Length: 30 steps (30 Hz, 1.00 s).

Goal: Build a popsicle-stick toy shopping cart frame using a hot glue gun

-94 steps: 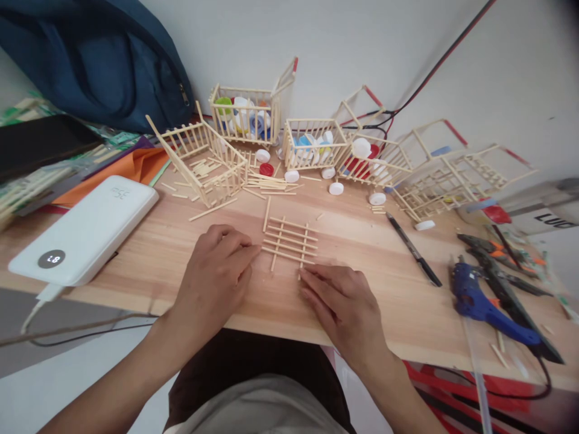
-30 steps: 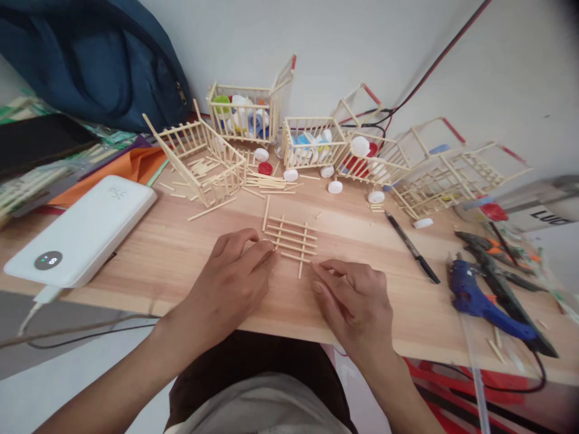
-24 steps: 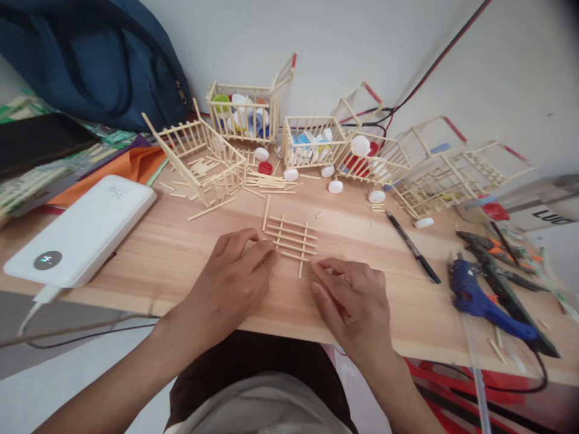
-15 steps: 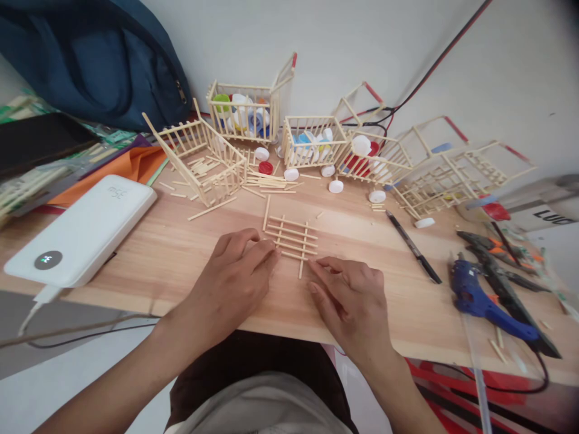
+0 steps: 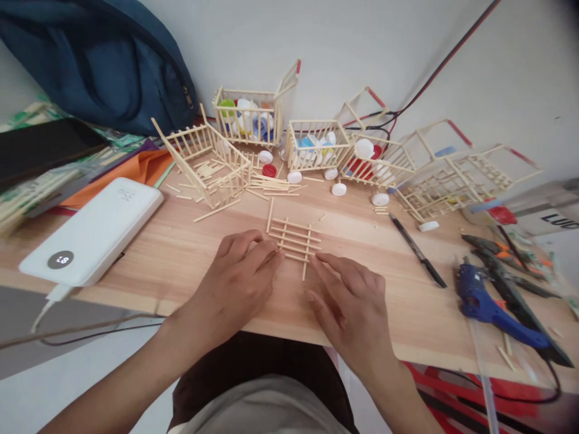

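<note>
Wood-grained tabletop (image 5: 181,265) fills the near ground, and over it both hands are at work: the right hand (image 5: 353,295) sits open, thumb well apart from the forefinger, whose tip meets the end of the nearest crosspiece. Across from it, the left hand (image 5: 242,277) is curled, fingertips at the near left corner of the stick grid (image 5: 308,246), and whether it pinches anything I can't tell! That grid lies flat between the fingertips, one loose stick (image 5: 270,216) just beyond. Blue glue gun (image 5: 479,295) off to the right, black pen (image 5: 418,251) nearer the middle, white power bank (image 5: 99,229) on the left. Farther back, stick-built carts (image 5: 244,109) line up before a pale wall (image 5: 362,36), with a blue bag (image 5: 99,66) at far left.
</note>
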Motion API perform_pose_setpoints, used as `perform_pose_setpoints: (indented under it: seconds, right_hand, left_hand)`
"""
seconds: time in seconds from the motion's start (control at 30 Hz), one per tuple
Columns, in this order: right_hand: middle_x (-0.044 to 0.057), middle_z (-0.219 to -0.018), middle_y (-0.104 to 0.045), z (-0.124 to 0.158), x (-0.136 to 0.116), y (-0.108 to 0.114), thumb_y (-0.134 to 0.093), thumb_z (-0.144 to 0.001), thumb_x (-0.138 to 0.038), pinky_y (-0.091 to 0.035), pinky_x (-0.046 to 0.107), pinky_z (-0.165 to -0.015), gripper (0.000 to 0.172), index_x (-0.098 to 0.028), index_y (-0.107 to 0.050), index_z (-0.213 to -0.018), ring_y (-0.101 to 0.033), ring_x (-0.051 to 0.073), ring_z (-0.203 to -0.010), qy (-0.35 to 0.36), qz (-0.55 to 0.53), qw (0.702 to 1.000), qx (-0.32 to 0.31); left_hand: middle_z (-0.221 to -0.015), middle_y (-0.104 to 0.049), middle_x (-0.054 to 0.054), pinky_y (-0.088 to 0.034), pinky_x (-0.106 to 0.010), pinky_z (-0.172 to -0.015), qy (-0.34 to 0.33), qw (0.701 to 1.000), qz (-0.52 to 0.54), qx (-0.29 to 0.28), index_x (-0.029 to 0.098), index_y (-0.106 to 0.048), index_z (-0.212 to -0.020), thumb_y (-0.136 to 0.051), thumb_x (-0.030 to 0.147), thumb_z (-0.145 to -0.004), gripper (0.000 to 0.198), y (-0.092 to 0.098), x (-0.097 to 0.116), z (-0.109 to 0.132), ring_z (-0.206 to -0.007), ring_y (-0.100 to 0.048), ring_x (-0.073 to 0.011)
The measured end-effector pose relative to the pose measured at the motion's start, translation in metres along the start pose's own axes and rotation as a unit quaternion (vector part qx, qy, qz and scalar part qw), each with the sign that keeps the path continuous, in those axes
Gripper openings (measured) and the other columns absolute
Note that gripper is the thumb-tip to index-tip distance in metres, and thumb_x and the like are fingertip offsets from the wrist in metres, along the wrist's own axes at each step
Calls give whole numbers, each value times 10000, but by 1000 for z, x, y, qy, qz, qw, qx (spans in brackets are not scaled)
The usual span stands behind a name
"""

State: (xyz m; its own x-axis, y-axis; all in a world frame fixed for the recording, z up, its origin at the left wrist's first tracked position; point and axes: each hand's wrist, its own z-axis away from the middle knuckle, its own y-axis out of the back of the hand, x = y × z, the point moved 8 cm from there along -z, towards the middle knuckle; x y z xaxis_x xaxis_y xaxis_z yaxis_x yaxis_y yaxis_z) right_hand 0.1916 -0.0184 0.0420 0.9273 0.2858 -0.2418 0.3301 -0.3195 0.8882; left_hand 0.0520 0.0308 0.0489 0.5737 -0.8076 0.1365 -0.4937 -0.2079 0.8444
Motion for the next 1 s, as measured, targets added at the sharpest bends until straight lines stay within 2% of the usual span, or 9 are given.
perform_pose_setpoints:
  seconds: [0.13,0.23,0.3,0.43,0.63,0.83,1.0]
  right_hand:
    - [121,-1505,-463,-3,-10,-11,-491,-959,-293,-333,464,-1025,490,-136,-461,-1423,-357,296,-1402,10,38,998,-58]
    - [124,-1588,-319,-4,-16,-20,-457,-957,-320,-272,509,-1096,566,-98,-386,-1473,-204,320,-1480,18,72,993,-87]
    - [111,-1608,-272,-5,-19,-26,-450,-957,-350,-219,525,-1138,600,-95,-356,-1492,-153,324,-1495,25,86,991,-102]
    - [81,-1614,-259,-6,-21,-34,-440,-962,-390,-153,535,-1179,617,-107,-347,-1503,-119,317,-1503,36,97,988,-115]
    - [67,-1604,-283,-5,-19,-36,-443,-965,-389,-167,576,-1166,599,-122,-371,-1497,-114,331,-1501,37,100,986,-126]
    - [51,-1596,-304,-6,-19,-35,-453,-964,-372,-177,607,-1153,577,-145,-390,-1491,-118,340,-1499,40,102,986,-124]
    - [32,-1598,-292,-7,-19,-35,-457,-964,-378,-174,618,-1144,584,-141,-386,-1493,-127,358,-1491,41,110,985,-126]
  left_hand:
    - [-1135,-674,-104,-431,-474,-946,48,997,18,63,130,-613,-1156,-516,50,-859,323,17,-11,3,-1106,-519,-286]
    - [-1172,-685,-96,-420,-494,-950,56,996,6,75,133,-619,-1157,-491,41,-875,324,20,-12,7,-1157,-520,-306]
    - [-1181,-694,-83,-412,-497,-954,44,996,0,73,134,-625,-1149,-496,56,-887,302,18,-10,8,-1185,-517,-317]
    - [-1212,-692,-55,-395,-494,-986,29,998,7,50,159,-633,-1144,-504,73,-891,296,13,-8,7,-1230,-509,-312]
    - [-1140,-696,-91,-429,-521,-977,138,987,23,81,156,-639,-1138,-454,49,-863,348,17,-32,14,-1167,-536,-298]
    - [-1235,-660,-104,-406,-564,-989,144,989,12,22,160,-647,-1146,-449,57,-857,365,2,-31,12,-1234,-471,-334]
    - [-1297,-634,-92,-387,-556,-1007,133,991,3,-14,166,-637,-1171,-461,77,-875,356,-3,-27,8,-1265,-439,-340]
